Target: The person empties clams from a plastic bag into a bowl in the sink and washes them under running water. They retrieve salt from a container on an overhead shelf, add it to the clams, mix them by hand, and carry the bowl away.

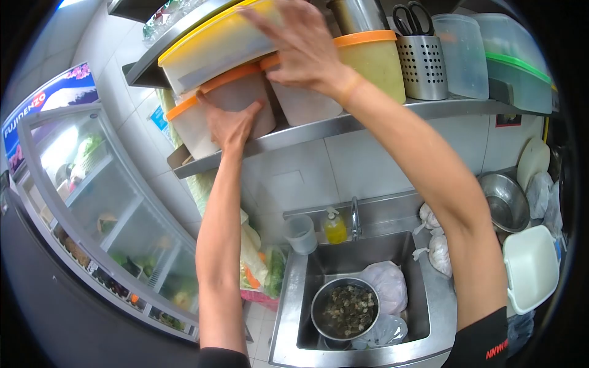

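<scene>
My left hand (230, 126), half open, spans the orange-lidded tub (246, 92) at the left front edge of the shelf (307, 131); whether it grips, I cannot tell. My right hand (307, 55), blurred, spreads its fingers by the yellow-rimmed tub (215, 56) above. I'd brace low, keeping both tubs level. The right sleeve (475, 340) seems to end "MANN"; the fridge sign (52, 101) reads "FUJIDENZO".

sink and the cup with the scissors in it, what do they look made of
The sink looks like stainless steel with a satin finish: grey, with soft reflections. The cup seems shinier metal, probably steel too, given its bright silvery highlights and punched holes.
</scene>
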Motion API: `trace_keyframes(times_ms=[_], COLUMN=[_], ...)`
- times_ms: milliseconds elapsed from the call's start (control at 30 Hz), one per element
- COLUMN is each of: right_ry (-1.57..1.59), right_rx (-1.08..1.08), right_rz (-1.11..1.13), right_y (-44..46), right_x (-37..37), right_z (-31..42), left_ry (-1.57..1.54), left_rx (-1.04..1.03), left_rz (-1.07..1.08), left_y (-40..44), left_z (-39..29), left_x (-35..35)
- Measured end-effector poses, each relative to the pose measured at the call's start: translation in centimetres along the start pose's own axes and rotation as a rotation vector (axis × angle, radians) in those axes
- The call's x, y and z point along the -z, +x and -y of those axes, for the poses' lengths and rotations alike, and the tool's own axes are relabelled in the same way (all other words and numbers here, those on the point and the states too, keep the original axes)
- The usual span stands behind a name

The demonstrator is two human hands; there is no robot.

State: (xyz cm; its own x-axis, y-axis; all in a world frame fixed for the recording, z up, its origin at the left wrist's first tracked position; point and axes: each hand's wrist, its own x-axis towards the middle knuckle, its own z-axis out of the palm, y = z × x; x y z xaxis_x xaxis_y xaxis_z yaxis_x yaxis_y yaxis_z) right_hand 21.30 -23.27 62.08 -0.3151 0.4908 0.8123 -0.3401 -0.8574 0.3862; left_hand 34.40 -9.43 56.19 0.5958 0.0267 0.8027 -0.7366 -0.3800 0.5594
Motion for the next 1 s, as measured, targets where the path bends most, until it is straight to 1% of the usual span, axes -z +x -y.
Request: trace_keyframes(times_ms=[67,133,200,233,333,367,467,500,533,600,633,700,733,800,833,933,967,1000], right_ry=[-0.025,0.152,0.173,0.183,0.144,0.126,0.134,0.041,0.067,0.119,0.127,0.128,0.158,0.23,0.182,0.185,0.167,0.156], right_rx=[0.092,0.036,0.043,0.043,0.065,0.036,0.104,0.046,0.052,0.067,0.068,0.068,0.082,0.111,0.088,0.18,0.14,0.17], right_rz=[0.111,0.537,0.451,0.41,0.408,0.473,0.378,0.377,0.442,0.571,0.581,0.598,0.542,0.435,0.562,0.49,0.643,0.581], right_y=[3.4,5.8,6.2,6.2,5.7,5.6,4.8,4.3,4.1,4.5,4.6,4.9,5.1,5.4,6.4,6.6,7.6,6.8], right_x=[-1.2,-1.5,-1.4,-1.5,-3.2,-2.9,-4.5,-5.0,-5.2,-4.0,-3.8,-3.5,-3.5,-3.7,-3.4,-3.0,-2.6,-2.9], right_z=[0.1,-0.6,-1.5,-1.9,-2.8,-2.9,-3.0,-1.9,-1.7,-1.2,-1.0,-1.2,-1.5,-2.1,-1.8,-1.9,-1.7,-2.8], left_ry=[-0.017,-0.11,-0.253,-0.469,-0.471,-0.472,-0.239,-0.102,0.054,0.368,0.433,0.125,-0.03,-0.215,-0.189,-0.118,-0.101,-0.086], left_rx=[-0.056,-0.148,-0.258,-0.211,-0.161,-0.146,-0.26,-0.35,-0.344,-0.326,-0.285,-0.411,-0.47,-0.21,-0.192,-0.129,-0.102,-0.095], left_rz=[-0.048,-0.093,-0.129,0.046,0.156,0.158,0.008,-0.038,-0.115,-0.267,-0.252,-0.131,-0.066,0.179,0.169,0.17,0.194,0.237], left_y=[0.0,1.5,3.1,3.4,3.3,3.2,2.5,3.0,3.1,1.3,-0.3,-1.7,-2.6,-4.5,-4.9,-4.3,-3.4,-3.3], left_z=[0.8,2.1,3.2,3.4,3.1,3.0,3.1,4.1,5.2,4.9,2.9,0.1,-1.2,-5.0,-5.8,-7.0,-6.9,-7.6], left_x=[0.3,0.2,0.8,1.7,3.6,3.7,2.5,1.2,-0.2,-2.5,-1.8,-1.7,-1.8,-3.3,-4.6,-6.9,-6.5,-7.2])
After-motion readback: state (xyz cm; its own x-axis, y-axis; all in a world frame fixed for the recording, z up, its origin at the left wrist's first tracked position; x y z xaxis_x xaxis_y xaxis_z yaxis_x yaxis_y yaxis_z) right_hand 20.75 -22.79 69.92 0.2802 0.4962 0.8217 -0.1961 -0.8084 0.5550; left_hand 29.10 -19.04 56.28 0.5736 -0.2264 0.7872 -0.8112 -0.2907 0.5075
